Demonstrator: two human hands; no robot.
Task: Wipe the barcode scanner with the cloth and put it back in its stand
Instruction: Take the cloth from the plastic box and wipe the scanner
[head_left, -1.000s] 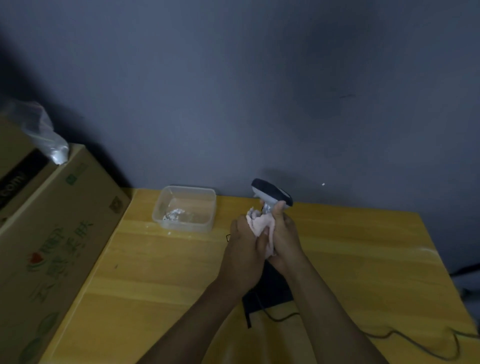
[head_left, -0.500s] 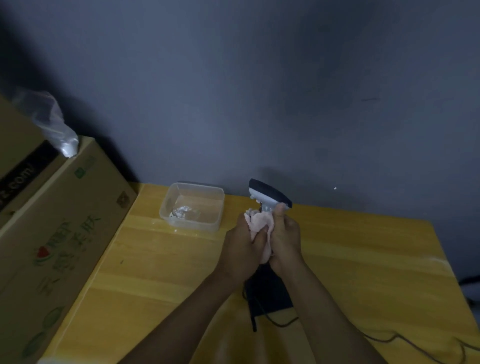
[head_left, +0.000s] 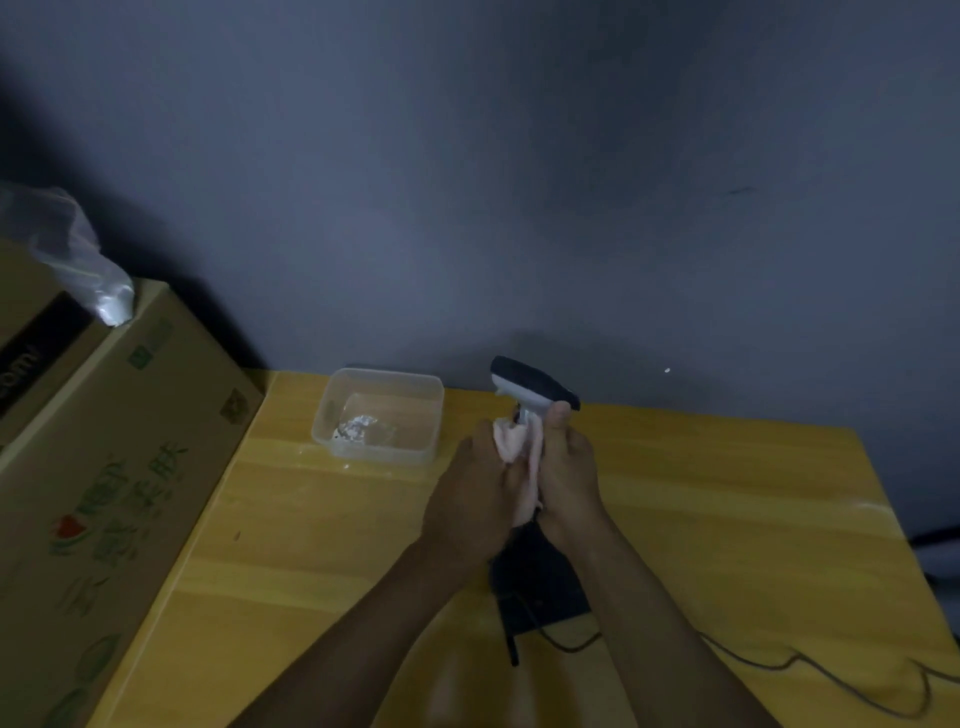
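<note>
You stood over a yellow wooden table (head_left: 727, 519) with both hands raised together above its middle. Your right hand (head_left: 569, 480) was clenched around the handle of the barcode scanner (head_left: 532, 387), thumb pressed up near the neck. The scanner stood upright: its handle ran roughly vertical out of your fist, and its dark head stuck out above the hand, long axis lying across, one end pointing toward the clear plastic tub (head_left: 382, 415) and the other away from it. Your left hand (head_left: 475, 501) was closed on a pale pink cloth (head_left: 517, 452), bunched against the handle on the tub side and touching it. The wiping looked under way, worked on the handle rather than the head.

The relation that mattered: the stand (head_left: 540, 587), a dark base, sat on the table directly below your joined hands, on the near side of the scanner, partly hidden by your wrists. Its cradle could not be made out. A thin cable (head_left: 779, 662) trailed from that base across the table, away from the tub. Since your right hand carried the scanner and was directly above the stand, it would likely be the one to lower it, handle first, once the cloth came away.

A cardboard box (head_left: 104, 493) stood beyond the tub, at the table's edge.
</note>
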